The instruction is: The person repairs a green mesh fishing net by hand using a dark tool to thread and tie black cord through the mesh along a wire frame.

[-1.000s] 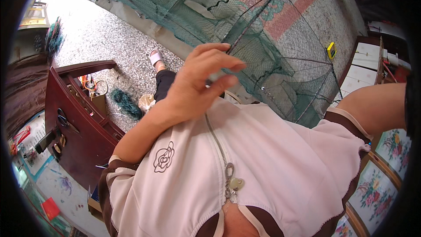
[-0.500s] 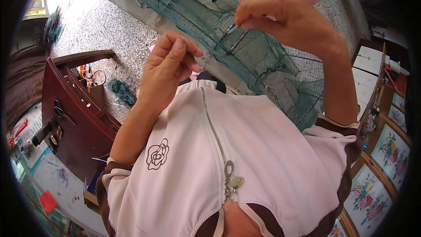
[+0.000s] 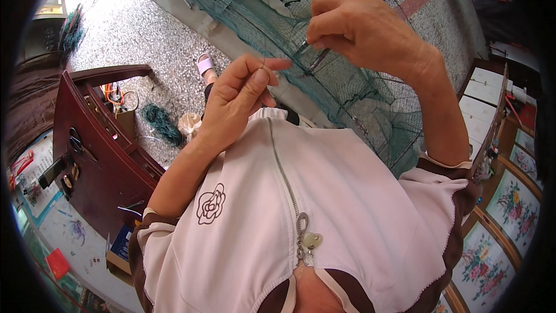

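Green and fine-meshed, the net (image 3: 249, 8) sprawls over the speckled floor (image 3: 133, 29) beyond us, slack in places, braced by dark rods (image 3: 318, 61). Over it, our right hand (image 3: 376, 32) pinches a slim silvery tool (image 3: 302, 48). Our left hand (image 3: 234, 93) is half curled, thumb against the fingers; we cannot tell whether it grips anything. Left of us lie a teal skein (image 3: 161, 124) and, on a dark red table (image 3: 95, 182), scissors (image 3: 76, 142).
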